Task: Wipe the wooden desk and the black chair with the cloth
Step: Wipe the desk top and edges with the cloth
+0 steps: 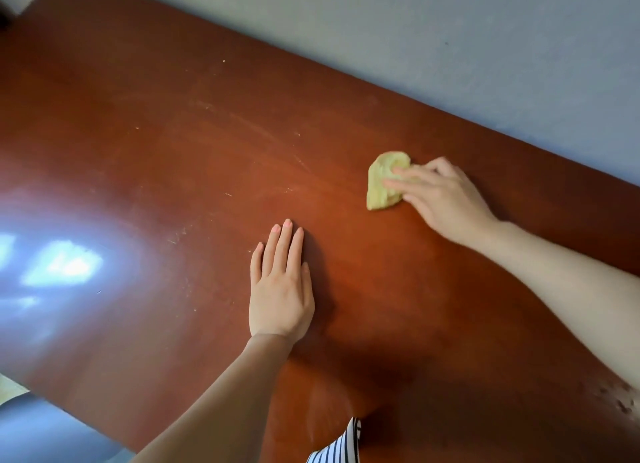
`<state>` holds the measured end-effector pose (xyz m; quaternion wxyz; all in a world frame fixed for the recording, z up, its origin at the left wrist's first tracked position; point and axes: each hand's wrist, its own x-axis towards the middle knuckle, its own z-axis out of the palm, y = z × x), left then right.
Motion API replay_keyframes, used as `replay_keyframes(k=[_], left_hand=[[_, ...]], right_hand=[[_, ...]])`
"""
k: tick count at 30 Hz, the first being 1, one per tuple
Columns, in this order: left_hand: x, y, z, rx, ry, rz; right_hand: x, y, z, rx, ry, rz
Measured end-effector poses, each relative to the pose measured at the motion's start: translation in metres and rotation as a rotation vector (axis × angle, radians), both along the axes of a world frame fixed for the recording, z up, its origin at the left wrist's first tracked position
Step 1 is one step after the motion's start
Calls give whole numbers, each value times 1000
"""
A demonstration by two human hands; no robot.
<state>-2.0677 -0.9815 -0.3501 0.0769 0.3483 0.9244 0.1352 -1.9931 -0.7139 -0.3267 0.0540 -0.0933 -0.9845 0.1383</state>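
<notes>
A reddish-brown wooden desk (173,172) fills most of the head view, with dusty streaks and small specks across its top. A crumpled yellow cloth (381,182) lies on the desk near the far edge at the right. My right hand (443,199) presses on the cloth, fingers laid over its right side. My left hand (281,289) rests flat on the desk in the middle, fingers straight and together, holding nothing. The black chair is not in view.
A pale grey-blue wall (450,47) runs along the desk's far edge. Window light glares off the desk at the left (62,265). A striped garment (339,445) shows at the bottom. The floor (41,428) appears beyond the desk's lower-left edge.
</notes>
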Motion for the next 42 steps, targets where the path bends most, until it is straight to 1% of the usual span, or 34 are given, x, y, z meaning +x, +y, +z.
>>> replay_keyframes(k=[2,7,11,13,14,18,25,29,31,33,37,42], left_hand=[[-1,0,1,-2,0,-1],[0,-1,1,2,-6,0],[0,-1,1,0,-7,-2],[-1,0,1,0,-6,0],[-1,0,1,2,-5,0],[-1,0,0,-12,-4,0],[-1,0,-1,-16,-1,-7],[0,-1,-2,-14,4,-5],[0,-2,-3,-13,4,-4],[-1,-1,-3,-7,9,-4],[0,0,-3,-2,19,-3],[0,0,-2,-10,33,-8]], right_hand=[[-19,17,2,-25,-16,-117],[-65,45,-1,2,-39,-329],[-96,37,-8,-29,-24,-583],[-106,20,-11,-53,-9,-631],[-108,9,-12,-55,-2,-597],[-93,-33,-15,-30,76,-344],[-14,-62,-15,-33,80,90],[28,-53,-15,-54,40,244],[37,-41,-14,-63,6,276],[38,-27,-13,-55,18,209],[18,7,-9,-77,56,-122],[-27,45,-7,-61,49,-401]])
